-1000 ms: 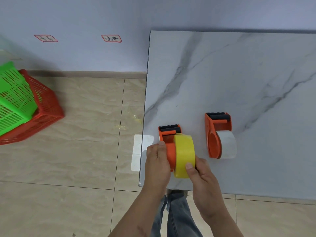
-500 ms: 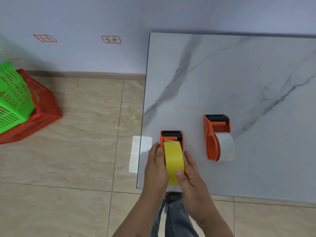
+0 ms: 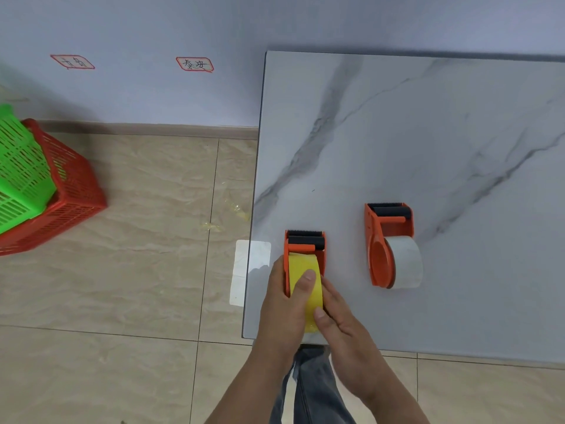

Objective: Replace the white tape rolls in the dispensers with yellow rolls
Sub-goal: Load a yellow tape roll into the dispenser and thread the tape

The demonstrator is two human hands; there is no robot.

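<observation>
An orange tape dispenser stands at the table's near left corner with a yellow tape roll seated in it. My left hand wraps the dispenser's left side, thumb lying on top of the yellow roll. From the right, my right hand presses against the roll, its thumb on the roll's near face. A second orange dispenser stands about a hand's width to the right, holding a white tape roll. Nothing touches it.
The marble table ends just left of the held dispenser and just behind my hands. Red and green baskets are stacked on the tiled floor at far left. A white sheet lies on the floor by the table edge.
The yellow roll has gone from half-off the hub to seated square in the dispenser. Both hands have closed in around it, and my left thumb has come up onto the roll.
</observation>
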